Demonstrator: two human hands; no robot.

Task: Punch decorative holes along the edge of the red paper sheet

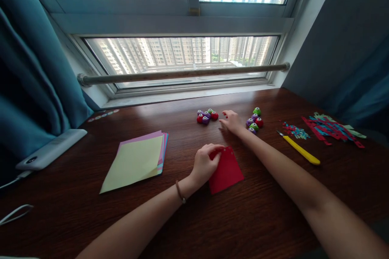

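My left hand (206, 162), with a brown band at the wrist, pinches the upper left edge of a red sheet of paper (227, 172) lying on the table. Small pale marks show along the sheet's top edge. Farther forward, my right hand (232, 122) reaches out with fingers apart and nothing visible in them. Just left of its fingertips sits a cluster of small round craft punches (206, 120) in red, purple and green, with white tops. A second group of punches (254, 126) stands to the right of that hand, beside the forearm.
A stack of coloured paper (136, 162) lies at left. Rightward are a yellow-handled craft knife (300, 149), tiny paper bits (296, 130) and cut paper scraps (332, 126). A white device (51, 149) with a cable is far left. A rail (182, 75) crosses the window behind.
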